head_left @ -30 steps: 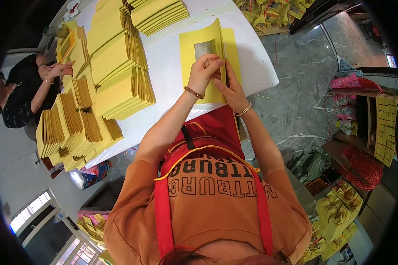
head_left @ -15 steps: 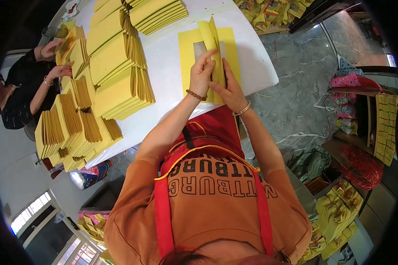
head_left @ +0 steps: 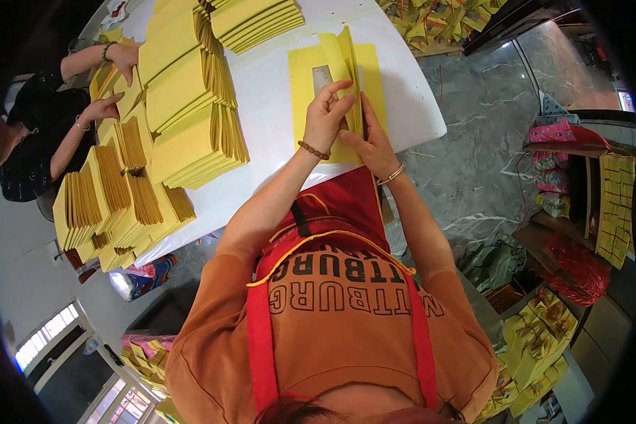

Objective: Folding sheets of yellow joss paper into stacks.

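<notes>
A yellow paper sheet stands folded up in the middle, its raised flaps leaning together. My left hand, with a brown bead bracelet, has its fingers curled against the left side of the fold. From the right, my right hand holds the fold low down, thumb on the near side and fingers stretched along the other. Beneath lies flat yellow paper on the white table. A grey flat piece shows partly beside the fold; the rest of it is hidden.
Stacks of folded yellow paper fill the table's left side. Beyond them, a co-worker's two hands touch another stack. More yellow bundles lie at the lower right. The table's right edge borders a grey marbled floor.
The raised flaps now stand slightly farther apart at the top, and my hands have shifted slightly. The co-worker's farther hand has moved right onto the stack.
</notes>
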{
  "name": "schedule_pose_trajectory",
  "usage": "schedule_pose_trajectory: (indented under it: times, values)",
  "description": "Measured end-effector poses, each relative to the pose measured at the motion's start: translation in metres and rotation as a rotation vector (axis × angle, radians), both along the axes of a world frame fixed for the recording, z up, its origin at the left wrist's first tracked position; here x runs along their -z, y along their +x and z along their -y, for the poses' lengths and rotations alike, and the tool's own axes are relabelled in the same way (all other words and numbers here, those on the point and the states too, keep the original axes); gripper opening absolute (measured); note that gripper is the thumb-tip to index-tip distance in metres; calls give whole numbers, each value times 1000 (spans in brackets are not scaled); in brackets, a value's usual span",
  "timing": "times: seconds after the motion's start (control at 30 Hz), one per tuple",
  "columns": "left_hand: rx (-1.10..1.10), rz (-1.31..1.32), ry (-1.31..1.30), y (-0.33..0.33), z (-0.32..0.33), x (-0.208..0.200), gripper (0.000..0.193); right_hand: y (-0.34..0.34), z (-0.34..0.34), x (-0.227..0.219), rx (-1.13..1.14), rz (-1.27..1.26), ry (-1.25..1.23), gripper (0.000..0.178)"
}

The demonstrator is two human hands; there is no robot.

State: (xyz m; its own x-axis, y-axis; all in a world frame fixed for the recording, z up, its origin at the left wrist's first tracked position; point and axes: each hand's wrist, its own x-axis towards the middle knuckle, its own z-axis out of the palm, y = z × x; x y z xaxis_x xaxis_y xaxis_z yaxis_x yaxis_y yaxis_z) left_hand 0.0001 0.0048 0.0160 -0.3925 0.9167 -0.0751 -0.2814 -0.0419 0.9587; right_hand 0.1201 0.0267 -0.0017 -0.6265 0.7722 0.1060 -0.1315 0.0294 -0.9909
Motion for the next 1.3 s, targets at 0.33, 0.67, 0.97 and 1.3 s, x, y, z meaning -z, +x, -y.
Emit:
schedule_pose_trajectory:
  times: [0.33, 0.67, 0.97, 1.3]
  values:
    - [-112, 42, 41, 5, 1, 14, 10, 0, 2, -4, -17, -27, -54, 86]
    - [-62, -28, -34, 3, 1, 8, 28, 1, 1, -3, -24, 127, 123, 88]
    - [-60, -42, 35, 4, -1, 12, 24, -1, 1, 0, -11, -4, 0, 88]
    - [-235, 72, 192, 16, -3, 10, 20, 2, -1, 7, -69, 90, 69, 89]
